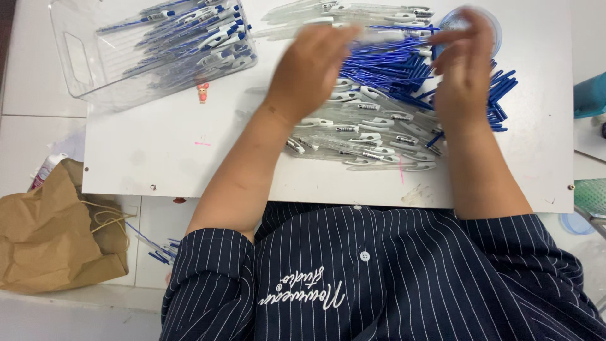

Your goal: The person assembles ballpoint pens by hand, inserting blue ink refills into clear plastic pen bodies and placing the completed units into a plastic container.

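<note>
Nearest the lens sits a dark striped shirt (379, 278), its sleeves pushed up above both forearms; beyond it a white board (170, 158) carries the work. Both hands hover over the board's far half, blurred by motion. Left hand (309, 66) has its fingers (334, 38) curled loosely downward, half closed; whether they grip anything I cannot tell, since the blur hides their tips. Right hand (464, 69) has its fingers (467, 28) bent and gathered near a round blue-tinted cup (495, 28) just behind them; whether they pinch something is also unclear.

Between the two sets of fingers, and reaching under them, lies a heap of blue refills (391, 66), thin blue sticks fanned out; some spill past the outer side of the right fingers. Nearer the body than both hands lies a spread of clear pen barrels (366, 136) with white clips, lying flat and overlapping. Beyond the left fingers, more clear barrels (353, 12) lie along the board's far edge.

Well to the outer side of the left fingers stands a clear plastic bin (82, 60) holding assembled pens (189, 38) with blue caps; just beside its near corner sits a tiny pink figure (202, 93). Far off that same side, below the board, lies a crumpled brown paper bag (53, 233).
</note>
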